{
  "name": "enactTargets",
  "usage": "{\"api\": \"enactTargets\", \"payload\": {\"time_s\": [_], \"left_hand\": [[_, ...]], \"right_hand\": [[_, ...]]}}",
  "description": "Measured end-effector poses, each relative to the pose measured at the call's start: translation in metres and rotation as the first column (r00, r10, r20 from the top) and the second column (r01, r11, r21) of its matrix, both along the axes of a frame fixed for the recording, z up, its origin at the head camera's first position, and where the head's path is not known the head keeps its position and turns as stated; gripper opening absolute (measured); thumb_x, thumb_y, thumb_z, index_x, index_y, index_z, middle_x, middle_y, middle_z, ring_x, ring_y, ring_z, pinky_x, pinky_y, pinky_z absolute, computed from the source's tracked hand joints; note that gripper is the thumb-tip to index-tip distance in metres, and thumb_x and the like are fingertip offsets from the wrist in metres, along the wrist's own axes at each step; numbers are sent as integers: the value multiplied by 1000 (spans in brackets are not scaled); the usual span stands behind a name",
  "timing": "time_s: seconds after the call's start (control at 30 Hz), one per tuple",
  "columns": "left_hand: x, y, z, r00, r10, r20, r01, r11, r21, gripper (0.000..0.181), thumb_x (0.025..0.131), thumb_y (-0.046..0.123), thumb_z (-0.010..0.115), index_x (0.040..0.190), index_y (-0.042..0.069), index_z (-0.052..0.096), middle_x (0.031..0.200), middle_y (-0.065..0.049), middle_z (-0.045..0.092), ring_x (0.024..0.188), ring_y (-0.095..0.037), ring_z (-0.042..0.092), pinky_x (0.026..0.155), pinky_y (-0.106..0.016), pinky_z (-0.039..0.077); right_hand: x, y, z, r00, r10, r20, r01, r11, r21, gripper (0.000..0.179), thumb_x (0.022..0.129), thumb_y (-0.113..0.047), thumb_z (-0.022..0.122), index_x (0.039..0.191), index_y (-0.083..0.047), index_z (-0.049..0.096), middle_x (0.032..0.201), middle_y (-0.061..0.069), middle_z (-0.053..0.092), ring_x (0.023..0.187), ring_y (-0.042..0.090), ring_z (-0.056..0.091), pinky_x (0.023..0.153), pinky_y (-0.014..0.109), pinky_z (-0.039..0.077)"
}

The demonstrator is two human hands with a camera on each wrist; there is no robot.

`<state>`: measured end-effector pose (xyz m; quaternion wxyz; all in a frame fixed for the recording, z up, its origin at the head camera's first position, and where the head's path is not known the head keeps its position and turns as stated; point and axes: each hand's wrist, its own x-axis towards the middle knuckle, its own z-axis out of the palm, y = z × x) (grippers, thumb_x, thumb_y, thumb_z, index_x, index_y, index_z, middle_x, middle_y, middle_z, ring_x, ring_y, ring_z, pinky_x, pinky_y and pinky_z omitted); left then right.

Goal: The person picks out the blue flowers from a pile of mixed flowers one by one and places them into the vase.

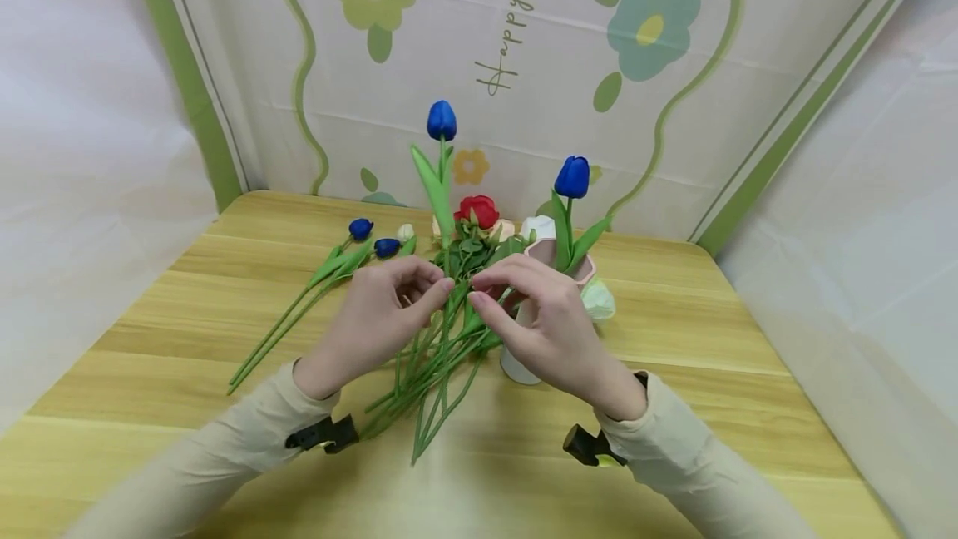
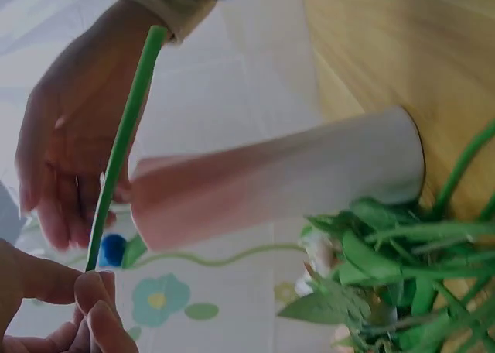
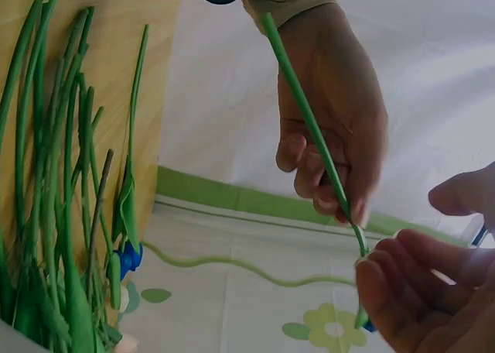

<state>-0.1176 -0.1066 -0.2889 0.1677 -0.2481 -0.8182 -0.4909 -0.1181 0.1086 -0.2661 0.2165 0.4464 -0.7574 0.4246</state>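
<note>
My left hand (image 1: pixel 377 318) pinches the green stem of a blue tulip (image 1: pixel 441 121), which stands upright above the table. In the left wrist view the bare lower stem (image 2: pixel 124 140) extends past that thumb and finger. Across from it, my right hand (image 1: pixel 550 327) has loosely bent fingers beside the stem. The right wrist view shows its thumb apart from its fingers (image 3: pixel 379 272), which are at the leafy part of the stem; whether they touch it I cannot tell. Behind the right hand stands a pink-and-white vase (image 2: pixel 278 183) with another blue tulip (image 1: pixel 572 177) in it.
A pile of green stems (image 1: pixel 430 373) lies under my hands, with a red rose (image 1: pixel 477 210) at its far end. Two blue tulips (image 1: pixel 361 229) lie to the left. A white flower (image 1: pixel 599 300) is right of the vase. A printed curtain (image 1: pixel 524 131) hangs behind the table.
</note>
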Motion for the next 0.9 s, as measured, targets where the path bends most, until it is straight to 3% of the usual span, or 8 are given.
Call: {"api": "enactTargets", "payload": {"time_s": [0.2, 0.37, 0.47, 0.7, 0.9], "left_hand": [[8, 16, 1, 996, -61, -72, 67, 994, 90, 5, 94, 13, 69, 92, 9, 70, 75, 7, 64, 57, -9, 56, 52, -28, 49], [11, 21, -2, 994, -49, -96, 61, 990, 124, 2, 92, 10, 71, 91, 8, 71, 73, 6, 64, 55, -8, 55, 50, -27, 48], [11, 23, -4, 989, -43, -144, 62, 990, 128, 3, 89, 5, 72, 93, 6, 73, 73, 6, 65, 55, -8, 55, 50, -27, 49], [10, 26, -8, 956, -50, -291, 92, 987, 133, 9, 86, -1, 73, 95, 2, 73, 73, 4, 65, 55, -6, 55, 49, -24, 48], [6, 24, -7, 948, -25, -317, 66, 990, 121, 6, 86, 1, 73, 92, 3, 73, 73, 6, 65, 55, -6, 55, 49, -23, 49]], "right_hand": [[2, -6, 4, 995, -40, 92, 39, 999, 12, 13, 94, -12, 67, 104, -6, 74, 100, -3, 69, 87, 11, 62, 64, 30, 54], [2, -6, 7, 991, -63, 117, 61, 998, 21, 12, 94, -13, 67, 100, -7, 75, 97, -5, 69, 84, 10, 62, 63, 32, 54], [2, -6, 9, 990, -67, 126, 64, 998, 27, 11, 94, -12, 68, 97, -7, 76, 94, -6, 69, 80, 9, 62, 62, 31, 53], [-2, -9, 19, 994, -67, 92, 61, 996, 64, 10, 92, -8, 68, 92, -5, 77, 89, -3, 70, 75, 6, 62, 62, 27, 53], [-10, -11, 28, 996, -74, 53, 67, 989, 133, 9, 92, -6, 68, 90, -4, 77, 85, -1, 71, 73, 5, 61, 61, 25, 52]]}}
